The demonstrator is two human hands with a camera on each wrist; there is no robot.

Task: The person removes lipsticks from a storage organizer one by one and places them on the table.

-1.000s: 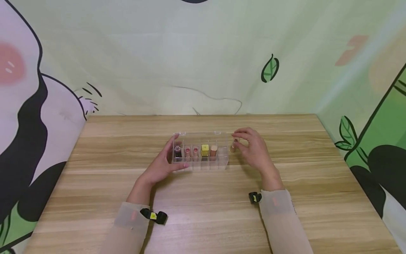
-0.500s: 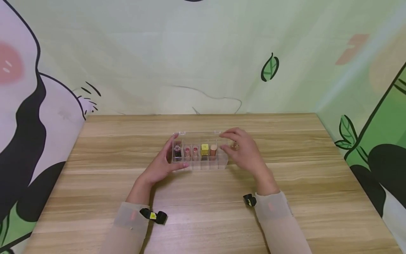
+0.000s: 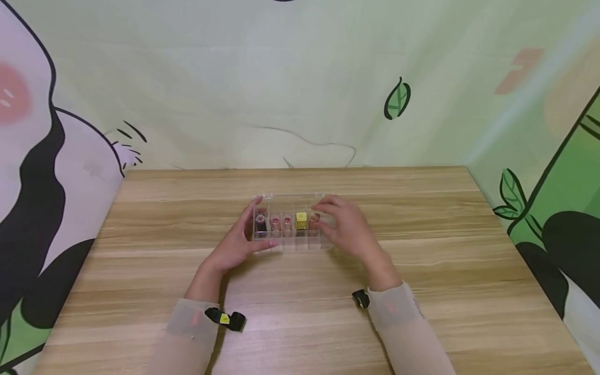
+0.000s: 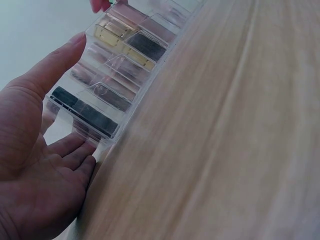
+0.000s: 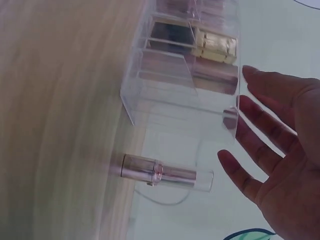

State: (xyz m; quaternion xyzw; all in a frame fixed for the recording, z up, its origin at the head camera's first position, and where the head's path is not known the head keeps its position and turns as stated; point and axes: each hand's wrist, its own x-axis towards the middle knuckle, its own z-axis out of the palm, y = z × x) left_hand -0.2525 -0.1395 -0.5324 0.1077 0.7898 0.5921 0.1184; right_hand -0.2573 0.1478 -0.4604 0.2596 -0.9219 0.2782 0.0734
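Note:
A clear plastic lipstick organizer with compartments stands on the table. My left hand grips its left end, thumb along the front and fingers behind. Over the right end is my right hand, its thumb and fingertips at the top of a rose-brown lipstick in its slot. The right wrist view shows these fingers spread, not closed round it. Further left in the row are a gold-yellow lipstick, two clear-topped reddish lipsticks and a dark one.
A pinkish metallic lipstick with a clear top stands on the table beyond the organizer's right end, hidden by the right hand in the head view. The wooden table meets a printed cloth backdrop at its far edge.
My right hand has let go of the lipstick beside the organizer and moved left over its right end to the rose-brown lipstick. The left hand has kept its hold.

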